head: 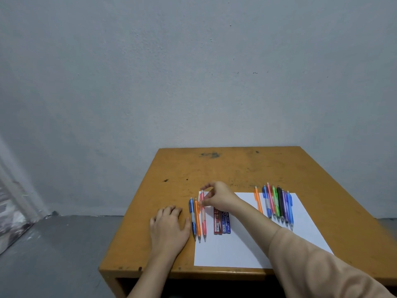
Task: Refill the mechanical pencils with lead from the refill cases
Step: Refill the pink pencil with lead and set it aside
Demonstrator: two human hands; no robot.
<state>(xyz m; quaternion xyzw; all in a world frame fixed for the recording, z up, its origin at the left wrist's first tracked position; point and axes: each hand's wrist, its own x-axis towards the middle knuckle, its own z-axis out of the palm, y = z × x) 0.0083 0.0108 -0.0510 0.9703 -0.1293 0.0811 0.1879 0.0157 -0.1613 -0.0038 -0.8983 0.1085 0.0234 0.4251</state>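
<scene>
Palm down, the left hand rests released on the bench at lower centre, just left of three pencils. The right hand reaches across the paper, fingertips at the upper end of the pink pencil, grip too blurred to tell. Both refill cases lie just right of these, with bare bench beyond toward the far edge.

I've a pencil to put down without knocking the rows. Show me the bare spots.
Free: the near part of the white paper, below the refill cases; the desk top beyond both pencil groups. The right forearm crosses the paper between cases and the right pencil row. Crowded: the paper's left edge, with three pencils, cases, left hand and right hand.
</scene>
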